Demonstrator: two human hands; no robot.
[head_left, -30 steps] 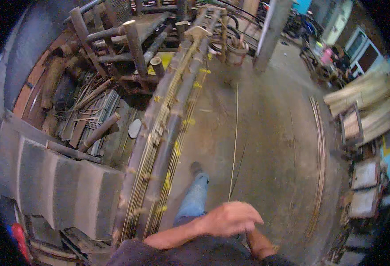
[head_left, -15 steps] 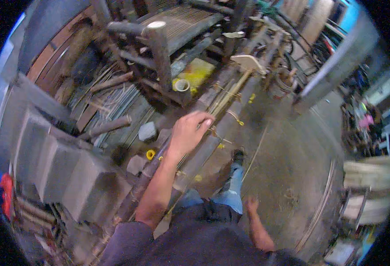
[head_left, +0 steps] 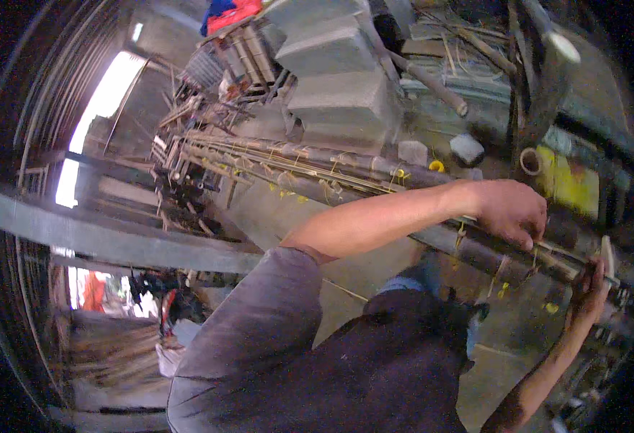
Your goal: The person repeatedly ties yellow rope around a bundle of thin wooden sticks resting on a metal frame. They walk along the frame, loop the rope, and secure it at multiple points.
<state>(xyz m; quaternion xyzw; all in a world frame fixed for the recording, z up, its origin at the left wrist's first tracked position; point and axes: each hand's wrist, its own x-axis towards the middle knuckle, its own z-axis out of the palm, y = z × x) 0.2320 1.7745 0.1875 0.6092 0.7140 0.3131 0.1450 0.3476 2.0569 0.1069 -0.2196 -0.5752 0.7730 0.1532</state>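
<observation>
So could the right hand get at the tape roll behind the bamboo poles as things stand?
Probably not directly: the right hand grips the near end of the bamboo poles, and the tape roll sits beyond them, with the left hand between.

Dim, blurred; left daylight glare

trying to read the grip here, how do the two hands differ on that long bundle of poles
The left hand lies palm down over the top of the pole bundle; the right hand comes up from below near its end. The left forearm stretches across the view; the right rises from the lower edge. Both touch the bundle.
</observation>
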